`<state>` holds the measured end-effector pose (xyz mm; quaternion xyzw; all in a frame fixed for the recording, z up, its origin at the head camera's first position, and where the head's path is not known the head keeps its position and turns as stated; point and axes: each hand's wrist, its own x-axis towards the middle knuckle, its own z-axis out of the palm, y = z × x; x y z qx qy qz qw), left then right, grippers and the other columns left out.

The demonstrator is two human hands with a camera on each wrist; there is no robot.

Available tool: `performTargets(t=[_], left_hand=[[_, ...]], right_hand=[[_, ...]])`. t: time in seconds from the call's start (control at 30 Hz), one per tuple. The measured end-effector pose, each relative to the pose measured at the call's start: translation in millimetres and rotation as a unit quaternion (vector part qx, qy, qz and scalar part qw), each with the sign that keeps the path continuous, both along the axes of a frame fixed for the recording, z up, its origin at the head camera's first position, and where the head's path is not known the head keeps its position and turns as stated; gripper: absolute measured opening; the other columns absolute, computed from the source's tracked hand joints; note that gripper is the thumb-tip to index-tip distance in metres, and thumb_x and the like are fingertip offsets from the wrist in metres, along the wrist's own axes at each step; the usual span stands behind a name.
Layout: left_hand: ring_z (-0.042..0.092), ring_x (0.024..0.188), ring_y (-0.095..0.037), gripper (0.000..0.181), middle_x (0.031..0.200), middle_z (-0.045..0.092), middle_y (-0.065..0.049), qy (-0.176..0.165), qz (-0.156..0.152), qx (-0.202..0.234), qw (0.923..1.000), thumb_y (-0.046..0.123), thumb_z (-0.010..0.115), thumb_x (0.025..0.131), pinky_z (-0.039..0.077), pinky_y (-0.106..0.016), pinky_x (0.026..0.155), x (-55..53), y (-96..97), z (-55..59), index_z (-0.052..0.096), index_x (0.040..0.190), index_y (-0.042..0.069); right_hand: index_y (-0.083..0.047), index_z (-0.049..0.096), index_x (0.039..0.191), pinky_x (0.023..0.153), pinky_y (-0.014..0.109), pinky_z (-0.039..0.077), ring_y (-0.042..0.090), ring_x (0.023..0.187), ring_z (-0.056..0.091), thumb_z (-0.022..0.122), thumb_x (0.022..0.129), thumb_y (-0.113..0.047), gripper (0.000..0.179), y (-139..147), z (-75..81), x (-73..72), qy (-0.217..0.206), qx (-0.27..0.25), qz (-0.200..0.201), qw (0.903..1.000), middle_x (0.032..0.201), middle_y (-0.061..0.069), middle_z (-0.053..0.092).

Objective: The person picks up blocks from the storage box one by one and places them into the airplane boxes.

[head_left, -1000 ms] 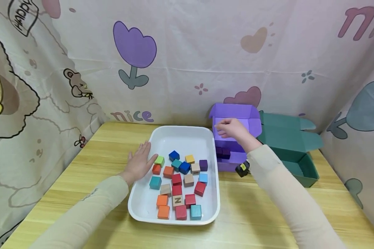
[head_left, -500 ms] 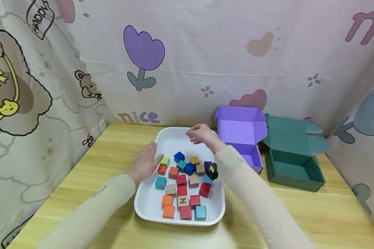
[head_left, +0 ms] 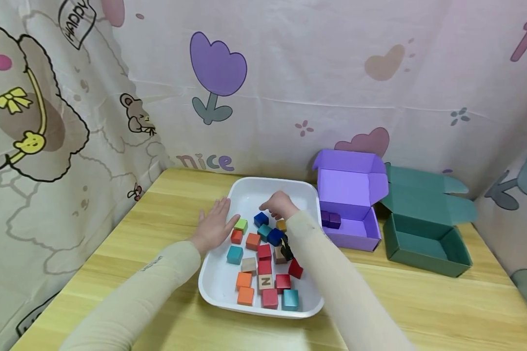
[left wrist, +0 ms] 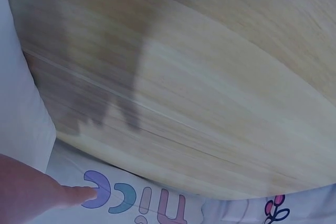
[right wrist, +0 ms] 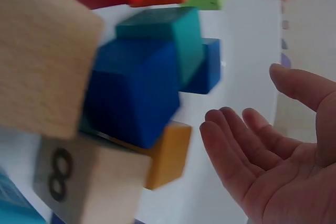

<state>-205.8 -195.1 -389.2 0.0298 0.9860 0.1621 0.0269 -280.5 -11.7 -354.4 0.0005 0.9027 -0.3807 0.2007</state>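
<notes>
Many coloured wooden blocks lie in a white tray point(head_left: 250, 192) in the head view. My left hand point(head_left: 212, 226) rests on the tray's left rim, fingers straight, beside a lime green block point(head_left: 241, 225). My right hand point(head_left: 281, 204) is over the far part of the tray, above a dark blue block point(head_left: 261, 219) and a yellow block point(head_left: 281, 225). In the right wrist view, my right hand point(right wrist: 262, 156) holds nothing, its thumb apart from its loosely bent fingers. Near it are a larger-looking blue block point(right wrist: 134, 90) and a teal block point(right wrist: 163, 35). My right sleeve hides some blocks.
Right of the tray stands an open purple box point(head_left: 353, 241) with dark purple blocks point(head_left: 331, 219) at its left side. An open green box point(head_left: 426, 261) is further right. A patterned cloth point(head_left: 272, 87) hangs behind the wooden table point(head_left: 175, 195).
My right hand has moved left from above the purple box to over the tray and lowered toward the blocks. My left hand stays on the tray's rim. The head view has shifted slightly.
</notes>
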Motion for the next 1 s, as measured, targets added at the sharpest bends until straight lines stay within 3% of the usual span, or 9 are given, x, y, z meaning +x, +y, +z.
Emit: performTargets(t=[0.17,0.37,0.57,0.73,1.0], left_hand=[[0.005,0.146,-0.033,0.071,0.158,0.009,-0.014,0.004,0.001,0.003,1.0,0.049,0.03,0.099,0.004,-0.066,0.111,-2.4,0.7,-2.7,0.009,0.151,0.005],[0.007,0.146,-0.034,0.072,0.157,0.011,-0.015,0.011,-0.002,0.003,0.9999,0.049,0.03,0.099,0.005,-0.066,0.111,-1.3,-0.5,-2.2,0.012,0.15,0.003],[0.008,0.145,-0.034,0.072,0.157,0.012,-0.016,0.012,-0.007,0.0,0.9999,0.05,0.03,0.099,0.005,-0.066,0.111,-1.0,0.3,-1.7,0.012,0.15,0.002],[0.008,0.145,-0.034,0.072,0.157,0.011,-0.016,0.005,-0.004,-0.003,1.0,0.049,0.03,0.099,0.005,-0.065,0.112,-0.6,2.3,-1.7,0.012,0.15,0.002],[0.007,0.145,-0.035,0.071,0.158,0.01,-0.015,0.005,0.005,-0.001,1.0,0.048,0.033,0.098,0.005,-0.065,0.112,-2.1,0.7,-2.0,0.011,0.15,0.004]], right_hand=[[-0.001,0.057,0.111,0.074,0.03,0.054,0.022,0.08,0.055,0.072,0.081,-0.027,0.043,-5.4,-8.7,4.1,0.033,0.041,0.033,0.9981,0.097,0.01,0.059],[0.0,0.062,0.11,0.085,0.033,0.052,0.021,0.082,0.054,0.07,0.083,-0.024,0.037,-18.2,-9.8,15.1,0.087,0.119,0.087,0.9853,0.097,0.011,0.064],[-0.002,0.067,0.1,0.069,0.027,0.049,0.02,0.074,0.055,0.065,0.086,-0.02,0.023,-26.6,-23.2,16.2,0.116,0.178,0.116,0.9703,0.09,0.008,0.066],[0.0,0.066,0.101,0.071,0.028,0.047,0.021,0.076,0.053,0.065,0.086,-0.02,0.025,-23.6,-23.9,13.3,0.104,0.151,0.102,0.9778,0.092,0.01,0.065],[0.002,0.063,0.106,0.082,0.032,0.052,0.022,0.084,0.056,0.069,0.083,-0.018,0.031,-10.8,-11.2,3.0,0.066,0.055,0.069,0.9939,0.099,0.012,0.064]])
